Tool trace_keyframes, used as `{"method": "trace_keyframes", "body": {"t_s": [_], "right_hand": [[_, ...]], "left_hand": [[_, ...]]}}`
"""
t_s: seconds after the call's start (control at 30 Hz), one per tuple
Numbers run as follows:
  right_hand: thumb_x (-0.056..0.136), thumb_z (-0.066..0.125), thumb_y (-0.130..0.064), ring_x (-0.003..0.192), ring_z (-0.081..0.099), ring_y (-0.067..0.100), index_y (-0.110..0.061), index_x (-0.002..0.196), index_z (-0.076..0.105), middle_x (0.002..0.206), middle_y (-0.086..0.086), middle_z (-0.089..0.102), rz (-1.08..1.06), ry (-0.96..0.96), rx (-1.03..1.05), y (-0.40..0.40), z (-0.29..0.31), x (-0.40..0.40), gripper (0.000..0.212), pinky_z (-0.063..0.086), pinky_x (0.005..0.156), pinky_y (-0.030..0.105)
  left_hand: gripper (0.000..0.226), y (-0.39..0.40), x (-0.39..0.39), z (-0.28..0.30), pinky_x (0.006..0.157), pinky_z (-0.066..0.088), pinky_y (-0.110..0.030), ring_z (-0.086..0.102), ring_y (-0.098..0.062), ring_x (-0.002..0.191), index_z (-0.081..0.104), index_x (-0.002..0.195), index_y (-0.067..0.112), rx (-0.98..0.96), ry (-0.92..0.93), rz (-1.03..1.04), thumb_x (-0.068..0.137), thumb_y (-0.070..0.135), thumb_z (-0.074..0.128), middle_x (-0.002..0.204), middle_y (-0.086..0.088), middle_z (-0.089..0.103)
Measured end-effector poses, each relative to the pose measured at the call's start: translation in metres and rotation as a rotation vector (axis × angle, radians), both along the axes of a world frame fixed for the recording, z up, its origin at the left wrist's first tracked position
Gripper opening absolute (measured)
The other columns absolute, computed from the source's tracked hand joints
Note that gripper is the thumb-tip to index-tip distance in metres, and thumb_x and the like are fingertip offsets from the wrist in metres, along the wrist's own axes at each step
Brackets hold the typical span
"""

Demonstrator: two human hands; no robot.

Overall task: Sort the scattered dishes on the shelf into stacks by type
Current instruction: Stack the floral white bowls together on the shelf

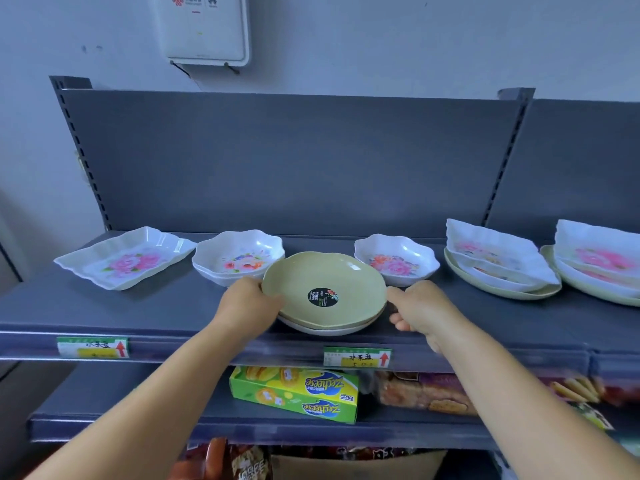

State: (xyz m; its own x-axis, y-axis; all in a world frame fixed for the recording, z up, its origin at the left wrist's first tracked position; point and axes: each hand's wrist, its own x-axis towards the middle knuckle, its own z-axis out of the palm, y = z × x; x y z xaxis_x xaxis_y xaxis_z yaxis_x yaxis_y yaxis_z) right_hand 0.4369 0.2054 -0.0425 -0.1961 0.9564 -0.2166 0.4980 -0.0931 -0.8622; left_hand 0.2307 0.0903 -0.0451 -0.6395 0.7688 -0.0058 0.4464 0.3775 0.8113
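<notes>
Now we work along the grey shelf point(138, 306), where the dishes are only partly sorted. Largest first: on the right two mixed piles wait, each a white floral rectangular tray point(498, 252) sitting on other dishes with a green oval plate point(526, 292) at the bottom, the far-right pile point(595, 261) cut off by the frame edge. On the left a lone floral tray point(128, 259) lies flat, and just beside it a pair of nested floral scalloped bowls point(239, 256); a single matching bowl point(398, 261) sits right of centre.

At the front middle is our step in hand: the stack of round plates point(325, 318), its top green plate point(323, 282) tilted up toward us, a black sticker point(322, 297) on its face. Our left hand point(247, 303) grasps the plate's left rim, fingers curled under it. Our right hand point(420, 310) is at the right rim, fingers loosely bent; we cannot tell whether it truly grips or only touches.

To do this well, we judge we should lower the plate level, centre it over the two plates below so the rims nest, and let go only when it sits without rocking. We keep the stack back from the shelf lip, and clear of the bowls behind.
</notes>
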Motion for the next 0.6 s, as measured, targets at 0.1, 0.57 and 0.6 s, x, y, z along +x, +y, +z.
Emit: {"method": "trace_keyframes", "body": {"t_s": [0.1,0.57,0.6], "right_hand": [[0.095,0.049,-0.022,0.062,0.058,0.015,-0.003,0.112,0.059,0.075,0.007,0.063,-0.125,0.105,-0.009,0.022,-0.001,0.007,0.027,0.053,0.069,0.028],[0.099,0.046,-0.023,0.058,0.06,0.02,-0.001,0.074,0.054,0.069,0.013,0.066,-0.232,0.151,-0.047,0.083,-0.015,0.008,0.033,0.058,0.072,0.034],[0.099,0.045,-0.02,0.056,0.06,0.02,0.0,0.08,0.054,0.069,0.013,0.065,-0.231,0.157,-0.058,0.084,-0.013,0.007,0.029,0.057,0.067,0.031]], "left_hand": [[0.019,0.003,-0.002,-0.003,0.06,0.04,-0.029,0.046,-0.025,0.063,0.071,0.081,0.009,0.005,0.06,0.013,0.081,0.013,0.052,0.06,-0.005,0.058],[0.021,0.005,0.001,-0.004,0.051,0.041,-0.023,0.051,-0.016,0.043,0.067,0.073,0.011,0.063,0.135,0.069,0.084,0.014,0.05,0.056,-0.009,0.064],[0.022,0.004,0.002,-0.003,0.05,0.043,-0.022,0.053,-0.013,0.04,0.069,0.073,0.016,0.066,0.11,0.067,0.084,0.012,0.05,0.053,-0.004,0.064]]}}
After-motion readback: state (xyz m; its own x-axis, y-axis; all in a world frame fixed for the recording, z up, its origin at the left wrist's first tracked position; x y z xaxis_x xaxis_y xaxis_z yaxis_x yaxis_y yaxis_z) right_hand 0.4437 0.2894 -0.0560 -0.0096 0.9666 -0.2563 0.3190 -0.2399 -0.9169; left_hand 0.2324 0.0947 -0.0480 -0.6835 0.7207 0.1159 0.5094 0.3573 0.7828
